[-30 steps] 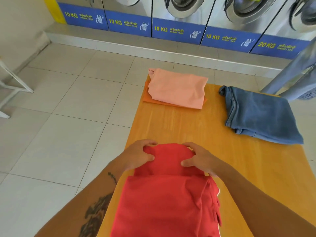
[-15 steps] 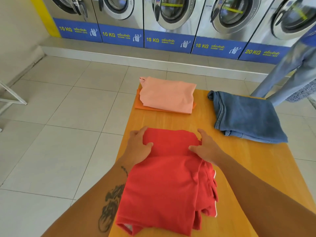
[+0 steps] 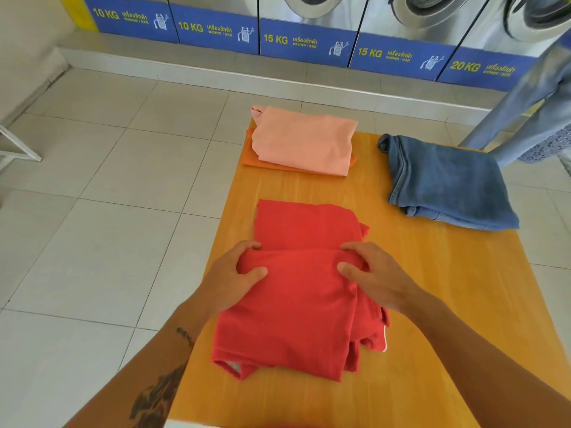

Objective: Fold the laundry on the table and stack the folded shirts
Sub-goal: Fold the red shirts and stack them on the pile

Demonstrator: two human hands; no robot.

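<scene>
A red shirt (image 3: pixel 301 291) lies partly folded in the middle of the wooden table (image 3: pixel 432 304). My left hand (image 3: pixel 234 276) pinches the fold at its left side, fingers under the cloth and thumb on top. My right hand (image 3: pixel 375 273) grips the same fold at the right side. A flat red layer stretches out beyond the fold. At the table's far left corner a folded pink shirt (image 3: pixel 304 140) rests on a folded orange shirt (image 3: pixel 258 160).
Folded blue jeans (image 3: pixel 448 180) lie at the table's far right. A person in light jeans (image 3: pixel 522 109) stands past the far right corner. Washing machines with blue labels (image 3: pixel 306 41) line the back wall. Tiled floor (image 3: pixel 108 196) spreads to the left.
The red shirt has moved forward on the table. Both hands have pulled back from its far edge to the middle, where they now grip a raised fold.
</scene>
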